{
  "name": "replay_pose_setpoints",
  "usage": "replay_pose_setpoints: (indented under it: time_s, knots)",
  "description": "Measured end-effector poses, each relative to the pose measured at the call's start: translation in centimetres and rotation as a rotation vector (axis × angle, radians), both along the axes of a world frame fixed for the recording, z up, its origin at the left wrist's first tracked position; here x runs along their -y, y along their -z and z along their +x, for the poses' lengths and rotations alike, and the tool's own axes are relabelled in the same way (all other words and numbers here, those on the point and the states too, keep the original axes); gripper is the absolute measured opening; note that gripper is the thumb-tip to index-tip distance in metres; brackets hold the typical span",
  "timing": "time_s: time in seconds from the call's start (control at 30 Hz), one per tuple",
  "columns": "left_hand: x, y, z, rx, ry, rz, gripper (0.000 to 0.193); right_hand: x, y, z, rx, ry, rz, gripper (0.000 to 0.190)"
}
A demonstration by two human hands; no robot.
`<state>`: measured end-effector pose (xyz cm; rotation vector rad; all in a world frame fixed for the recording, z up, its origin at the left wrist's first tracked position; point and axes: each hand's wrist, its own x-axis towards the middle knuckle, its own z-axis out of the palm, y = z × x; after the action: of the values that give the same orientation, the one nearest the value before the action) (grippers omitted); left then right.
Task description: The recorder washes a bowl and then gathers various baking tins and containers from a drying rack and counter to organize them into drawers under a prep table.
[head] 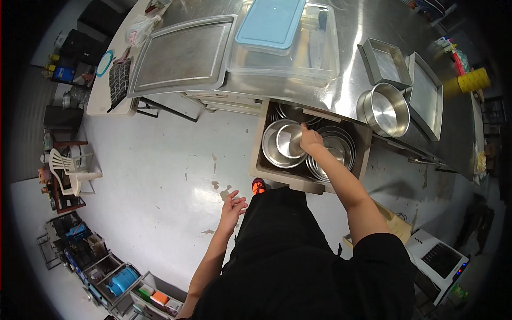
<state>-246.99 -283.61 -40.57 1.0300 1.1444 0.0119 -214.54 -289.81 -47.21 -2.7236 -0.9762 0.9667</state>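
Observation:
My right hand (312,139) reaches into a pulled-out drawer (256,168) and pinches the right rim of a small round metal cake pan (289,141). That pan sits tilted inside a larger round pan (270,150); the fingertips are partly hidden. Beneath my right forearm lies a stack of nested round pans (348,146). More round pans (296,114) fill the drawer's back, partly under the table edge. My left hand (233,206) hangs over the floor, its fingers apart and holding nothing.
On the steel table (348,24) rest a large baking sheet (184,56), a clear plastic bin (324,60) with a blue-lidded container (272,24), a deep round pan (386,110) and two rectangular pans (386,64). A white appliance (436,260) stands at the lower right.

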Motion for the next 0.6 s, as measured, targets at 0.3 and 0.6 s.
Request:
replay_pose_setpoints:
  time_s: [0.3,0.6]
  knots:
    - [1.2,1.0,-0.8,-0.013,-0.032,-0.022,0.046,1.4,1.3,-1.4,0.067,-0.067,-0.051,0.042]
    - [0.0,0.3,2.6,0.024,0.142,0.003,0.045,6.7,-5.6,-1.7,0.394,0.357,0.851,0.03]
